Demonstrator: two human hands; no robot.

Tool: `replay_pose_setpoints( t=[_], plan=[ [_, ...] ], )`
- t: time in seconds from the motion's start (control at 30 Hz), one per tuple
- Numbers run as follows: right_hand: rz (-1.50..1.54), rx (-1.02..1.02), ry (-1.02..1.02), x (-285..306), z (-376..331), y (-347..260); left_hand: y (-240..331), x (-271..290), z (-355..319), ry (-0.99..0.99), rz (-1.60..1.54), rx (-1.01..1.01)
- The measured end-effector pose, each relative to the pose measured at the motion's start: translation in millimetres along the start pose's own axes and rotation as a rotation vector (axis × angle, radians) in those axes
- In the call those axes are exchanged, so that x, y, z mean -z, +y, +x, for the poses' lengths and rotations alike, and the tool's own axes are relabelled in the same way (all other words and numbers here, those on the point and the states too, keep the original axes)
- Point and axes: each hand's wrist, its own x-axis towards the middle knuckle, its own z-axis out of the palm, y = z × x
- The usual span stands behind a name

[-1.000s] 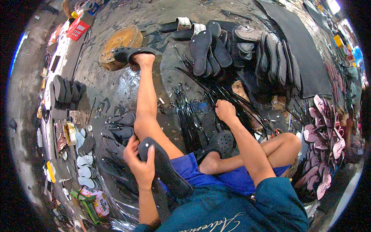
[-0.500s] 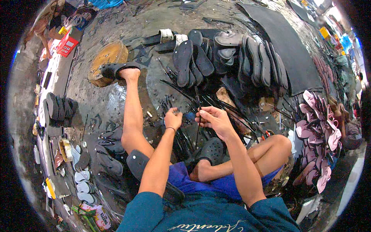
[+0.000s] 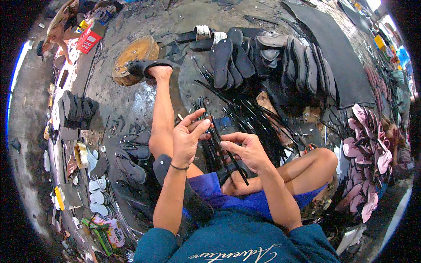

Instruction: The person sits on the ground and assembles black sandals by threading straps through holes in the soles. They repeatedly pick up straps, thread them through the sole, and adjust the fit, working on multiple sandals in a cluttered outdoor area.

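I sit on the floor with my left leg stretched out. My left hand and my right hand meet in front of me, both pinching a thin black rubber sandal strap that hangs down past my right fingers. A black sandal sole lies across my lap under my left forearm. A heap of loose black straps lies on the floor just beyond my hands.
Black soles are stacked in a row at the back, next to a large black rubber sheet. Pink sandals are piled at the right. A round wooden block sits by my left foot. Finished sandals lie at left.
A second ago my left hand held the sole in my lap and my right reached into the strap heap. Both hands have since come together on one strap, lifted nearer to me.
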Motion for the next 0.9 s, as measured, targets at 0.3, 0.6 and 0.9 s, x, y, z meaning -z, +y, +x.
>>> replay_pose_setpoints(
  t=[0.3,0.6,0.9],
  plan=[
    [-0.380,0.085,0.010,13.7,-9.0,26.1,22.5,3.1,-0.4,0.117,-0.036,-0.251],
    [-0.156,0.277,0.186,6.9,-18.6,-7.4,48.6,26.3,-28.2,0.121,0.185,-0.436],
    [-0.129,0.272,0.099,-31.8,-11.0,-6.3,34.1,9.7,-42.6,0.098,0.113,-0.328]
  ],
)
